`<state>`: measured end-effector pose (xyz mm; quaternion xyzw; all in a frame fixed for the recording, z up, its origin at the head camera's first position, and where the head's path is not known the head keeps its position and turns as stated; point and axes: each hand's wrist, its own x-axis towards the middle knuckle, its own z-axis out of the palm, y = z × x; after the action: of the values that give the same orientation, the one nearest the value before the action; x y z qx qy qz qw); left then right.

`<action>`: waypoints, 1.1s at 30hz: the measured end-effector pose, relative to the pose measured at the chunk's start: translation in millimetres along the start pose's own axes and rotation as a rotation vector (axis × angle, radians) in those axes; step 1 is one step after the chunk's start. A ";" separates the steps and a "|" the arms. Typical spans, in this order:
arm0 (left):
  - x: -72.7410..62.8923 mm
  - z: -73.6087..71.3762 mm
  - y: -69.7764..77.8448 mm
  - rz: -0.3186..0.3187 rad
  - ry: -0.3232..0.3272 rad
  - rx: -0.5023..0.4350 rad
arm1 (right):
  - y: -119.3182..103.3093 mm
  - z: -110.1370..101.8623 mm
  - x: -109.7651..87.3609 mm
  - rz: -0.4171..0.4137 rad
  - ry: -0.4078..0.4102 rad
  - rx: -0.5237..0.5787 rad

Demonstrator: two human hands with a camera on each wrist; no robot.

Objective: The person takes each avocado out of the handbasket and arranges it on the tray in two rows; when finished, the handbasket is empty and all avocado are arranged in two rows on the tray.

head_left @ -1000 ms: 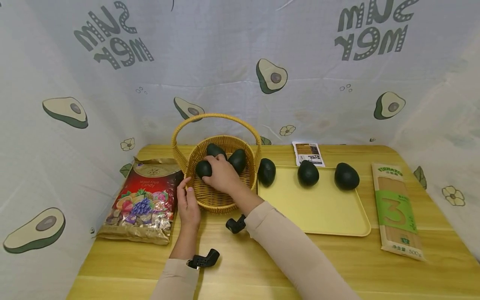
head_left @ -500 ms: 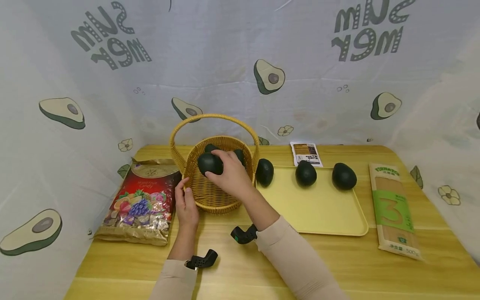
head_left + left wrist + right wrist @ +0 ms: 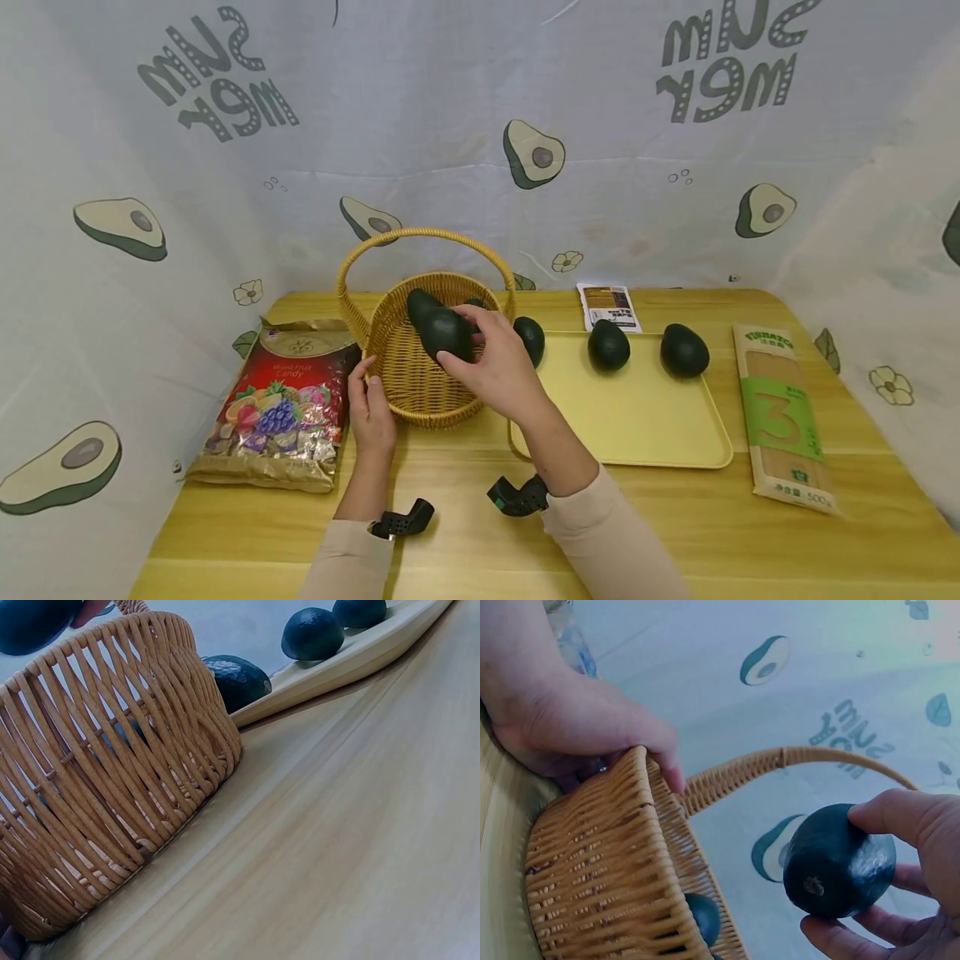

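My right hand point(image 3: 498, 367) holds a dark green avocado point(image 3: 446, 334) above the wicker basket point(image 3: 426, 412), fingers and thumb around its side. In the right wrist view the held avocado point(image 3: 836, 862) shows its stem scar. My left hand point(image 3: 372, 421) grips the basket's left rim, its fingertips reaching over the edge, as the left hand point(image 3: 607, 727) shows in the right wrist view. Inside the basket lies another avocado point(image 3: 420, 303); a further avocado point(image 3: 474, 303) is mostly hidden behind my right hand.
The yellow tray point(image 3: 637, 425) right of the basket bears a middle avocado point(image 3: 608, 346), a right avocado point(image 3: 684, 350) and a left avocado point(image 3: 531, 340) at its edge. A candy bag point(image 3: 277, 408) lies left, a noodle pack point(image 3: 783, 417) far right, a white packet point(image 3: 609, 307) behind.
My right hand has lifted the avocado out from among the others in the basket and moved it up and to the right. My left hand stays on the rim.
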<state>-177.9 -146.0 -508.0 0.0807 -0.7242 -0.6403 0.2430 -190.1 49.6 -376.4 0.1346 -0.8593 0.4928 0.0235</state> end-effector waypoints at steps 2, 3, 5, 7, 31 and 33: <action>0.0 0.0 0.3 0.001 0.003 0.003 | 0.8 -5.9 -4.0 -0.001 0.004 0.009; 0.1 0.1 0.3 0.001 0.003 0.005 | 1.2 -8.9 -6.0 0.000 0.006 0.009; 0.4 0.2 -0.1 0.000 0.004 0.008 | 2.1 -15.1 -10.4 0.003 0.010 0.007; 0.2 0.5 0.0 -0.003 0.003 0.005 | 2.9 -21.4 -14.8 0.008 0.010 0.009; -0.3 -1.1 0.2 -0.008 -0.017 0.014 | 45.6 -60.9 -47.3 0.110 -0.054 -0.171; -0.1 -0.9 0.6 -0.010 -0.017 0.011 | 49.2 -62.1 -48.7 0.121 -0.074 -0.176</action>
<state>-177.3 -146.7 -507.4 0.0805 -0.7294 -0.6380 0.2332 -161.5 136.3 -394.3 0.0978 -0.9061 0.4107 -0.0264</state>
